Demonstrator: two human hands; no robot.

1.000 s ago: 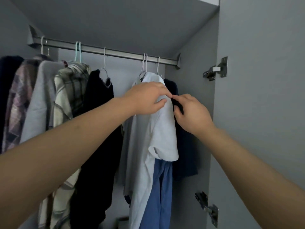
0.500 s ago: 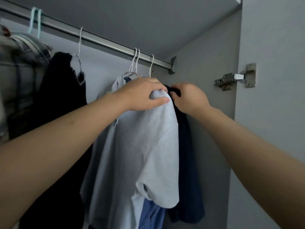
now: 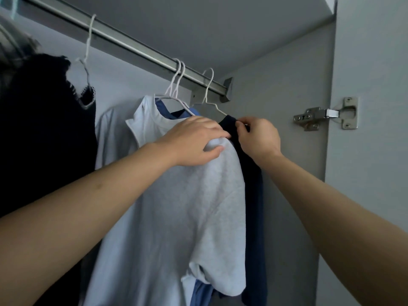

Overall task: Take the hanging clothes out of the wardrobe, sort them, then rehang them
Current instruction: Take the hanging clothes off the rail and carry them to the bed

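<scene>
Metal door hinge (image 3: 324,113) on the grey wardrobe door (image 3: 371,151).

The wardrobe interior is dim and bluish-grey, lit softly from behind the camera and from the upper right, where a pale bright strip (image 3: 330,5) shows above the door edge. The metal rail (image 3: 136,48) carries a faint highlight along its length, and the chrome hinge (image 3: 326,113) catches a small glint. The black garment (image 3: 44,133) at the left sinks into near-total shadow, its folds unreadable. The white T-shirt (image 3: 176,217) is the brightest surface, with gentle shading down its side. The top-left corner is smeared by motion blur. Wide-angle distortion bends the rail and stretches both forearms toward the lower corners. Fine detail looks soft and slightly grainy throughout.
</scene>
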